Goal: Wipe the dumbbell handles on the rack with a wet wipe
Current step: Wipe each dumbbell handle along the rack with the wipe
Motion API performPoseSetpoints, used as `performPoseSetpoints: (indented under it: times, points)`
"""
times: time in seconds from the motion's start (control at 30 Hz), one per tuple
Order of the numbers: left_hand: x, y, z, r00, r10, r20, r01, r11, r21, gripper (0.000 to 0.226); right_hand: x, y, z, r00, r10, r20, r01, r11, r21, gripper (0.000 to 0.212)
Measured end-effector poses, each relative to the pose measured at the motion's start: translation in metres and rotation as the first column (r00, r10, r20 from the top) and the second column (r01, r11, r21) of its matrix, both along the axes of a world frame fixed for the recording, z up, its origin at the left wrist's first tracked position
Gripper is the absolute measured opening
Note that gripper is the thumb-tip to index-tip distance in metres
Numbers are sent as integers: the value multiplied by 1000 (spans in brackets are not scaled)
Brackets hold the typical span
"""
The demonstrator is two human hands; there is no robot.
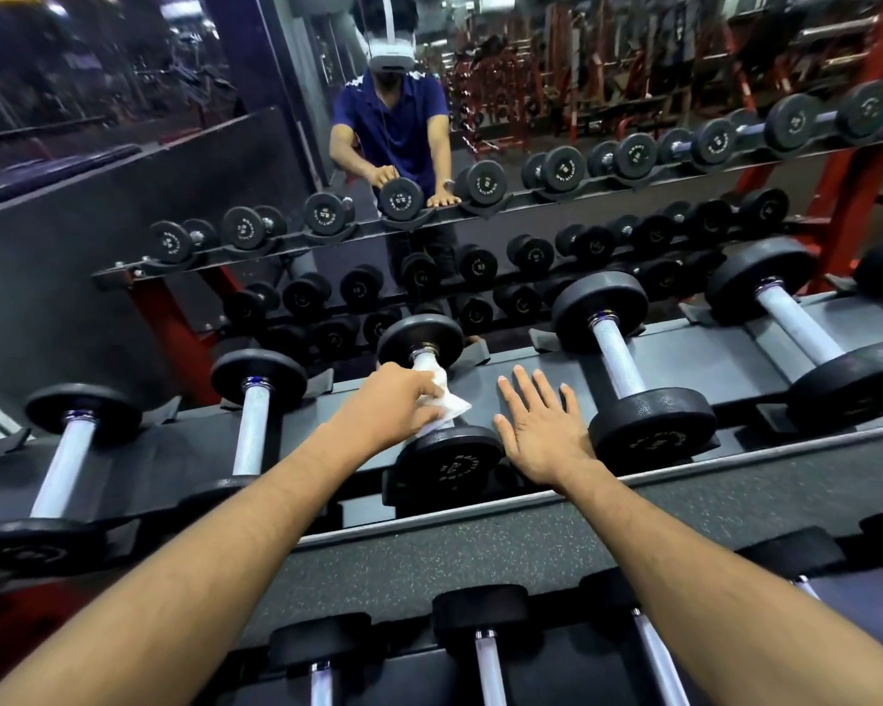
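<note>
A white wet wipe [442, 400] is wrapped round the silver handle of the middle dumbbell [447, 463] on the top shelf of the rack [521, 369]. My left hand [396, 400] grips the wipe and the handle together, between the dumbbell's two black heads. My right hand [541, 430] lies flat with fingers spread on the grey shelf just right of that dumbbell, holding nothing. Most of the handle is hidden under the wipe and my fingers.
Other dumbbells sit in cradles on the same shelf, to the left [251, 425] and right [628, 379]. A lower shelf [480, 649] with more dumbbells is below my arms. A mirror [276, 145] behind the rack reflects a person and gym machines.
</note>
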State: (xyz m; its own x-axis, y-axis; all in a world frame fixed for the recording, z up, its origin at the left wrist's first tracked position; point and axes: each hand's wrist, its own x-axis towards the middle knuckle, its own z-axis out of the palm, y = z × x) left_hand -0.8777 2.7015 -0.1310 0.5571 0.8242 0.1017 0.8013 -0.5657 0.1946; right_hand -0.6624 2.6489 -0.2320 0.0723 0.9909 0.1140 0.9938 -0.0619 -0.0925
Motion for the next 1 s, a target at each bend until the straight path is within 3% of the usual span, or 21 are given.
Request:
performPoseSetpoints:
  times: [0.1,0.27,0.33,0.4,0.53,0.67,0.77,0.87,0.93,1.0]
  points:
    - [6,3,-3,984,163,77,-161,986,-35,43,1,-1,1,1000,6,-13,-6,1000,-15,62]
    - [20,-12,-3,968,203,146,-200,979,-38,25,0,-1,1,1000,5,-25,-5,1000,-7,62]
    - [19,-15,-6,957,243,156,-234,969,-75,31,-1,0,0,1000,2,-25,-2,1000,-6,62]
    - [19,-11,-6,926,292,241,-271,956,-117,41,-1,0,0,1000,-2,-23,2,1000,-4,62]
    - [27,6,-3,823,423,379,-376,906,-195,41,0,-1,1,999,-1,-32,2,1000,4,62]
    - [28,7,-9,822,468,325,-387,877,-284,34,-1,-2,0,1000,-1,-19,1,1000,5,62]
    - [23,-2,-13,828,487,279,-336,828,-449,28,-1,-2,0,1000,-3,-4,3,1000,9,62]
    - [23,1,-10,780,542,314,-308,768,-562,27,-1,-2,-1,1000,-2,-1,2,1000,13,62]
    - [28,11,-8,711,580,398,-338,778,-529,30,-1,-2,-1,1000,-3,3,3,1000,12,62]
    - [34,14,-3,698,574,429,-392,807,-442,30,-1,-2,-1,1000,-5,11,5,1000,9,64]
